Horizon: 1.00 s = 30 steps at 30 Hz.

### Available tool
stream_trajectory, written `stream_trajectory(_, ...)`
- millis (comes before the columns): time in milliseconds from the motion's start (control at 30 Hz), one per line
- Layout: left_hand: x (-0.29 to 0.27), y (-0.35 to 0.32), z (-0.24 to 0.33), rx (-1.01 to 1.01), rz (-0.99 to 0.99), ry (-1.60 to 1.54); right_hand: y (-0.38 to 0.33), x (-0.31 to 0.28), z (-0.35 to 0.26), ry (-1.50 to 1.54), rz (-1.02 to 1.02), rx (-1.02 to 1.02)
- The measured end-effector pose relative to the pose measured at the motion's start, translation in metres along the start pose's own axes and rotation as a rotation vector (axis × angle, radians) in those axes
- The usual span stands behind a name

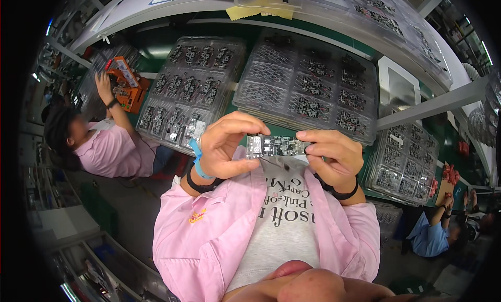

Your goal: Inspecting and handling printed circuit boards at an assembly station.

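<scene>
A small rectangular circuit board (279,145), grey-green with dark components, is held level in front of my chest. My left hand (225,144) grips its left end, thumb below and forefinger above. At the other end, my right hand (335,157) pinches the edge between thumb and fingers. A blue band and a black wrist strap circle my left wrist; a black strap is on the right one. Just beyond my hands lies a stack of clear compartment trays (242,101), the top one partly filled with dark circuit boards (312,84).
More clear trays of boards (182,88) stand at the left, and another tray stack (404,161) at the right. A white shelf (182,15) crosses above the bench, with a slanting support (433,114). A co-worker (112,145) sits left by an orange fixture (130,93).
</scene>
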<state>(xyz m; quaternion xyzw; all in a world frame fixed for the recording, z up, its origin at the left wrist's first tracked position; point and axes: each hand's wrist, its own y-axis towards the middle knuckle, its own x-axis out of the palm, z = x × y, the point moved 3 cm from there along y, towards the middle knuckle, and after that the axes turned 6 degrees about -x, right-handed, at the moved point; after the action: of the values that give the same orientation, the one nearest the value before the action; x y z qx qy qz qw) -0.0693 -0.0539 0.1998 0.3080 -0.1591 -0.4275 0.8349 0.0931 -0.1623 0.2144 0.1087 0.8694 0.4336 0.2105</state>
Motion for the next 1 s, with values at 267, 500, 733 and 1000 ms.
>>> stream_trajectory(267, -0.005, -0.011, -0.016, -0.456, 0.014, -0.163, -0.011, 0.008, 0.020, 0.471, 0.019, 0.571)
stream_trajectory(500, -0.002, -0.015, -0.022, -0.550, 0.041, -0.247, -0.016, 0.017, 0.036, 0.828, 0.076, 0.638)
stream_trajectory(733, 0.002, -0.010, -0.015, -0.676, -0.154, -0.300, -0.003, 0.009, 0.040, 0.478, 0.115, 0.362)
stream_trajectory(1000, 0.005, -0.011, -0.017, -0.726, -0.230, -0.304, 0.004, 0.006, 0.025, 0.159, -0.257, 0.172)
